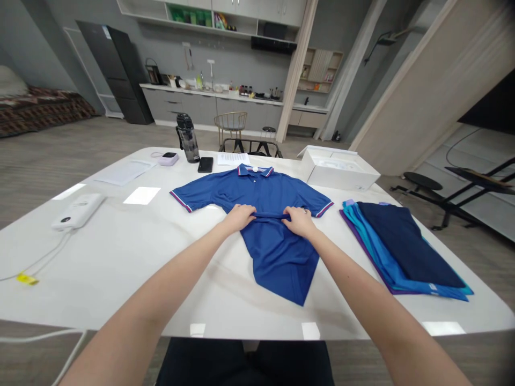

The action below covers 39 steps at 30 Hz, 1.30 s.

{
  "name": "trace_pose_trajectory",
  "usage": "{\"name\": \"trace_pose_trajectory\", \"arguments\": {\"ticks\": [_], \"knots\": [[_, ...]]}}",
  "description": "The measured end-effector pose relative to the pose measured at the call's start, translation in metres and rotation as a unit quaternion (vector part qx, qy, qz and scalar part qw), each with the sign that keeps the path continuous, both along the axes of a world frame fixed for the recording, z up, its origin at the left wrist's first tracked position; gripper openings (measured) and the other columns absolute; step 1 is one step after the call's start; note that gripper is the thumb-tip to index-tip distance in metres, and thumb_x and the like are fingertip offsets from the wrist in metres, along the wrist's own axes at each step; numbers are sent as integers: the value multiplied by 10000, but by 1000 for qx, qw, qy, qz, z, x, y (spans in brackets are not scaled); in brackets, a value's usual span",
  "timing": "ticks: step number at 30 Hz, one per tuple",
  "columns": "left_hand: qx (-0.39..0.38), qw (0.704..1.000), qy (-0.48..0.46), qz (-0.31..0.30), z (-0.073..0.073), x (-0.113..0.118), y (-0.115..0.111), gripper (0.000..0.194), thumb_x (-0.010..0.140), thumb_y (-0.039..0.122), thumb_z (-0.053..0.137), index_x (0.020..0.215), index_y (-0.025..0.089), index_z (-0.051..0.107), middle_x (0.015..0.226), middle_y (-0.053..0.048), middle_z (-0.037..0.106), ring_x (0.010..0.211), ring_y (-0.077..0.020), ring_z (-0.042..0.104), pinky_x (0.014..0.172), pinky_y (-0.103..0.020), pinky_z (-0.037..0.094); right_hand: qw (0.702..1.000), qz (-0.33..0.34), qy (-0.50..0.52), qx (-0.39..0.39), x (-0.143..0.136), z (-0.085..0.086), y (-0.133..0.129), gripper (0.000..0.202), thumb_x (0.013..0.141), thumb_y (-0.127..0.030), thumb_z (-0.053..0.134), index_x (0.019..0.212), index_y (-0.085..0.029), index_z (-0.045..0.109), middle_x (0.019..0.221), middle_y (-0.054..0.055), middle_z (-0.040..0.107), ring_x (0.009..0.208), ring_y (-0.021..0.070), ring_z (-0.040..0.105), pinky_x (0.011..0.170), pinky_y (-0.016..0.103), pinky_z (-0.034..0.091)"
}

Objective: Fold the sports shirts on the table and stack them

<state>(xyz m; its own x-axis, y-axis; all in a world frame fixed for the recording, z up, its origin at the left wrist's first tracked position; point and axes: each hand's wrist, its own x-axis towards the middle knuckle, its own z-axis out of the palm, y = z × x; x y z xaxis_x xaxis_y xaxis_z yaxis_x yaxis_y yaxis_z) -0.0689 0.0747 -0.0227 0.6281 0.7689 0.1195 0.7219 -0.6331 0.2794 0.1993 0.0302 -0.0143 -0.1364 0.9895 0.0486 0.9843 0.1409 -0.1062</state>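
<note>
A blue polo shirt lies on the white table, its striped collar at the far side and its sleeves spread out. Across its middle runs a raised fold of cloth. My left hand pinches the left end of this fold, and my right hand pinches the right end. Below the hands the shirt's lower part is rumpled and slants toward the near right, ending in a corner.
Right of the shirt lies a stack of folded clothes, with a white box behind it. A bottle, a phone and papers stand or lie at the far side. A white device with a cable is at left.
</note>
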Motion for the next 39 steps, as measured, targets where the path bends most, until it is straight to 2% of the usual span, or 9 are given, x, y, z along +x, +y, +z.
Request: {"name": "trace_pose_trajectory", "arguments": {"ticks": [4, 9, 13, 17, 22, 27, 31, 35, 39], "knots": [[10, 999, -33, 32, 6, -10, -14, 222, 961, 232, 495, 1112, 225, 657, 1125, -63, 712, 1088, -233, 636, 951, -367, 450, 999, -41, -31, -9, 18, 11, -14, 139, 944, -350, 605, 975, -226, 660, 1172, 95, 667, 1164, 297, 555, 1055, 602, 313], [49, 997, -41, 52, 13, -13, -41, 317, 930, 229, 510, 1227, 213, 620, 1206, -90, 678, 1150, -263, 595, 1029, -438, 387, 996, 55, 73, -5, 2, 35, -54, 147, 947, -362, 603, 995, -229, 645, 813, 20, 676, 815, 202, 628, 835, 335, 445], [63, 995, -60, -47, 18, -1, -75, 569, 841, 203, 596, 1402, 262, 525, 1406, -93, 584, 1315, -275, 490, 1132, -472, 275, 958, 133, 239, -80, -35, 52, -94, 210, 899, -437, 653, 918, -228, 642, 665, -28, 621, 621, 156, 568, 607, 256, 397], [29, 985, -75, -155, 15, 6, -109, 406, 824, 127, 556, 1195, 247, 670, 1280, -71, 661, 1240, -240, 553, 1124, -430, 297, 903, 132, 367, -181, -45, 49, -112, 252, 942, -440, 575, 943, -201, 654, 758, 2, 697, 613, 140, 588, 600, 257, 453], [17, 976, -95, -196, 5, 1, -137, 396, 832, 92, 520, 1169, 225, 680, 1202, -61, 681, 1146, -215, 592, 1050, -358, 395, 984, 65, 154, -67, -13, 19, -120, 172, 918, -274, 630, 1058, -215, 713, 1058, 66, 699, 940, 196, 648, 857, 309, 495], [-5, 980, -131, -152, 11, -15, -156, 308, 821, 108, 473, 1041, 203, 667, 1001, -53, 681, 999, -213, 613, 961, -346, 453, 996, 32, 82, -33, 17, -6, -135, 258, 1026, -276, 474, 1178, -233, 678, 1151, 87, 659, 1086, 219, 619, 927, 324, 475], [-52, 981, -149, -114, 24, -62, -167, 237, 774, 110, 424, 819, 196, 640, 834, -30, 641, 868, -195, 609, 870, -316, 469, 994, 71, 84, -20, 32, -5, -158, 264, 1041, -347, 465, 1111, -218, 685, 1062, 80, 659, 1030, 207, 627, 941, 305, 457], [-103, 989, -59, -86, 33, -113, -178, 218, 820, 163, 428, 708, 205, 611, 776, -16, 629, 773, -179, 602, 794, -300, 465, 999, 44, 7, -29, 35, 5, -187, 264, 1045, -370, 445, 1087, -229, 665, 1002, 71, 670, 932, 220, 642, 822, 313, 464], [-39, 999, -12, -7, 33, -108, -204, 291, 969, 274, 381, 905, 222, 660, 957, -34, 666, 912, -192, 631, 857, -310, 474, 998, 47, -43, -12, 20, 10, -207, 247, 1032, -360, 469, 1120, -233, 662, 1052, 85, 663, 969, 239, 627, 823, 325, 453]]}}
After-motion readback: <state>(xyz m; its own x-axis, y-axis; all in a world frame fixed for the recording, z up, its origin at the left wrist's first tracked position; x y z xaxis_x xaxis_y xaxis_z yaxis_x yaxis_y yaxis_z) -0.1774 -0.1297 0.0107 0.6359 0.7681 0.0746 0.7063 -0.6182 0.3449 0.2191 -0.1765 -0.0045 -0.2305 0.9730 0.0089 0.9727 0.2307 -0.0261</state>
